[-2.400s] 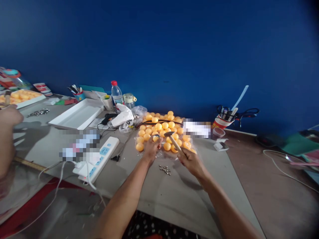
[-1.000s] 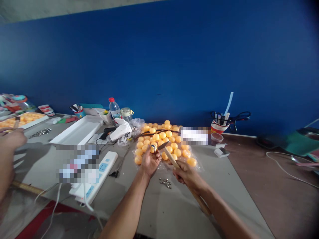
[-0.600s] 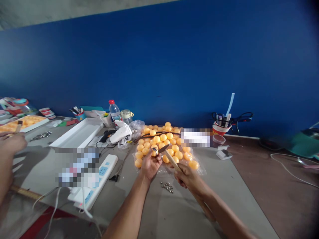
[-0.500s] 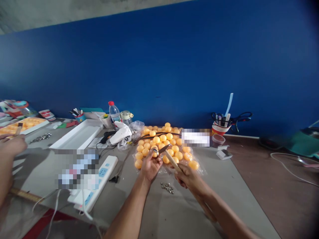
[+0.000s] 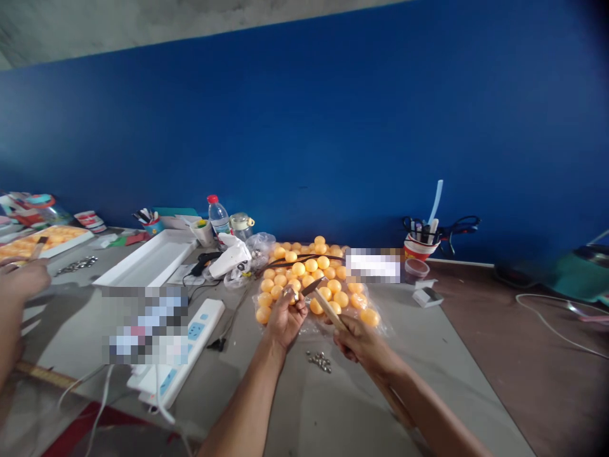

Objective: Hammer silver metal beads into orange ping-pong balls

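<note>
My left hand [image 5: 286, 317] is closed, thumb and fingers pinching an orange ball [image 5: 294, 296] with something shiny on it, mostly covered by the fingers. In my right hand [image 5: 359, 339] is a hammer [image 5: 328, 310] with a long wooden handle and a dark, narrow head. The head is close to the right side of the held ball; whether they touch I cannot tell. Behind both hands many orange balls [image 5: 311, 265] lie in clear plastic. Between my forearms, a small pile of shiny metal pieces [image 5: 320, 361] rests on the grey table.
At left are a white power strip [image 5: 200, 320] with cables, a white tray [image 5: 147, 257] and a water bottle [image 5: 218, 216]. Another person's hand [image 5: 26, 279] works at far left. A cup of tools [image 5: 421, 244] and a small box [image 5: 427, 296] stand at right.
My left hand has turned the ball slightly, so less of its shiny part shows. The hammer has barely moved. The view has shifted a little.
</note>
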A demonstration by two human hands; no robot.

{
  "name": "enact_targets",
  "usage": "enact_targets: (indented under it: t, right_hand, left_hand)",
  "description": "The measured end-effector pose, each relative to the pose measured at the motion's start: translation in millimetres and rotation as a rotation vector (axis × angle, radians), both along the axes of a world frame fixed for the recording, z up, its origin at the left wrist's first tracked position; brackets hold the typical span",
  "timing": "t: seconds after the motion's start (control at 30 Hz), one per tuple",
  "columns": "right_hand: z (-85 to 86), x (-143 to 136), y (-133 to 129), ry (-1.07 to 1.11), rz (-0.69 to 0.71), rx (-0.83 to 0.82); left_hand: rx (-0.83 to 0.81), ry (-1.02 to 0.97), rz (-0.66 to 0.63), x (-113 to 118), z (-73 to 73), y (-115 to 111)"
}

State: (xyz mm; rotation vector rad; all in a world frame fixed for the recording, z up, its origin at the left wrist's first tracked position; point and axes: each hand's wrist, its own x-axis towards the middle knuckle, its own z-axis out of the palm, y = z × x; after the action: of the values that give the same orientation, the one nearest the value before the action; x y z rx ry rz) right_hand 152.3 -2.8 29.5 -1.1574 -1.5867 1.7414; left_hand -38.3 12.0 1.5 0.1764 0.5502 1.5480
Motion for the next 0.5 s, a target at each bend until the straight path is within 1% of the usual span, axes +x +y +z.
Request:
enact_targets:
  t: [0.27,0.4,0.5]
  right_hand:
    - [2.7,1.3,-0.3,0.030,0.013,-0.037]
    - [2.8,0.4,-2.4,0.049,0.020,-0.065]
    - [3.6,1.3,-3.1,0.090,0.016,-0.073]
  left_hand:
    - [0.008,0.006,-0.001,-0.3,0.1,-0.1]
    - [-0.024,-0.070,-0.017,-1.6,1.9,-0.7]
    - [0.013,-0.111,-0.062,-3.3,5.0,-2.2]
